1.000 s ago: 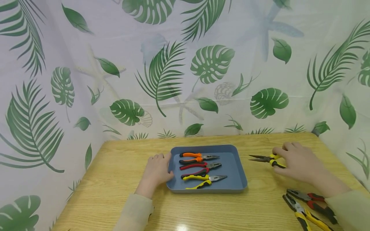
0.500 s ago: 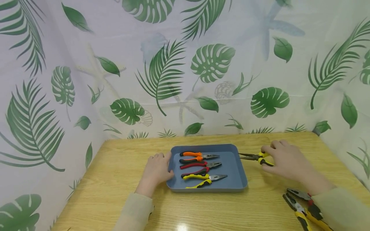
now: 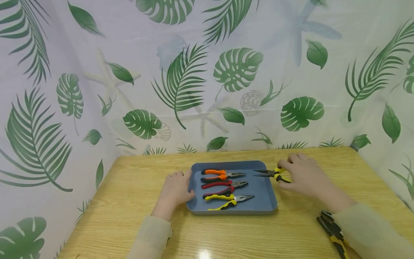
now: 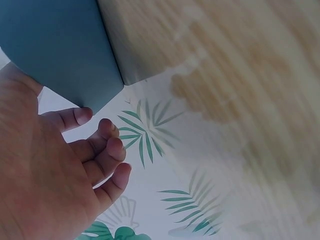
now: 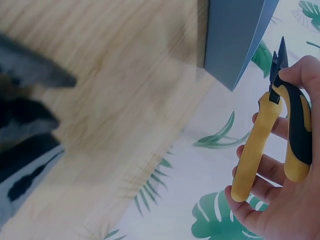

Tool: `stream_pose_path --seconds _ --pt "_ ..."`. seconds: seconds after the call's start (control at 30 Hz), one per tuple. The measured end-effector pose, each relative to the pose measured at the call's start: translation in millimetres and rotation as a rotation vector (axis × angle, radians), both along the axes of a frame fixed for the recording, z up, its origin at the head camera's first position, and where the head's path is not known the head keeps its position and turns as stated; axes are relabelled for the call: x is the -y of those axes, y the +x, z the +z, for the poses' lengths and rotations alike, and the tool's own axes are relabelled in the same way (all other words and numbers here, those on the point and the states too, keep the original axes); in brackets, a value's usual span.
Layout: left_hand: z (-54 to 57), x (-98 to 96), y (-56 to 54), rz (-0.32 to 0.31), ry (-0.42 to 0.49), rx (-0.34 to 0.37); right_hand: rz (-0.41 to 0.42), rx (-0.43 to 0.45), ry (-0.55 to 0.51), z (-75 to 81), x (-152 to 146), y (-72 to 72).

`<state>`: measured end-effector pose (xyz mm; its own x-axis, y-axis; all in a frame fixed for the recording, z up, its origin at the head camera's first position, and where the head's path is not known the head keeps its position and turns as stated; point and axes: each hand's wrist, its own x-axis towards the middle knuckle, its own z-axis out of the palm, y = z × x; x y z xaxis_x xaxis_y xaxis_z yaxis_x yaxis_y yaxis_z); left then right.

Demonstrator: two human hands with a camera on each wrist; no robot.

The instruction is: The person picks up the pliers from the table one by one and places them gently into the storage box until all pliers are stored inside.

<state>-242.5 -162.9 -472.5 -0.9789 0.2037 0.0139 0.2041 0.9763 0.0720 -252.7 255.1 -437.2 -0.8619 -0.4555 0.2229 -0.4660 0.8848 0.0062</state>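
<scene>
Since the earlier frame, the right hand [image 3: 304, 175] and its black-and-yellow pliers [image 3: 275, 173] have moved left, their tips now reaching over the right rim of the blue-grey tray [image 3: 233, 213]. At the left, the left hand [image 3: 175, 189] holds the tray's left side, thumb over the rim, index finger touching the outside, its other fingers loosely bent. Inside lie orange pliers [image 3: 223, 176] at the back, red pliers [image 3: 232, 186] in the middle and yellow pliers [image 3: 235, 200] at the front, all pointing right. Next come the held pliers, handles apart, pinched between thumb and bent fingers; whether they touch the rim, I cannot tell. Farther right, on the wooden table [image 3: 258, 237], two more pliers [image 3: 333, 231] lie partly hidden by the right sleeve [image 3: 368, 226].
</scene>
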Motion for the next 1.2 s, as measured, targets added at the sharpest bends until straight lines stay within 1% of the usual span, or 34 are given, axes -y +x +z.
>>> stream_pose_path --seconds 0.27,0.57,0.93,1.07,1.2 --pt "3.0 -1.0 -1.6 0.000 -0.007 0.002 -0.001 0.018 -0.014 4.2 14.1 0.7" --pt "-2.5 -0.6 -4.2 0.005 -0.010 0.001 0.002 0.014 -0.020 -4.5 19.1 -6.7" --pt "-4.5 0.2 -3.7 0.013 0.005 0.008 0.018 0.028 -0.027 -3.5 30.4 -8.6" --pt "-4.2 0.2 -3.3 0.015 0.003 0.010 0.026 0.014 -0.031 -3.4 34.3 -9.8" --pt "-4.3 0.9 -3.3 0.012 -0.005 0.014 0.024 0.024 -0.033 -2.7 39.5 -9.9"
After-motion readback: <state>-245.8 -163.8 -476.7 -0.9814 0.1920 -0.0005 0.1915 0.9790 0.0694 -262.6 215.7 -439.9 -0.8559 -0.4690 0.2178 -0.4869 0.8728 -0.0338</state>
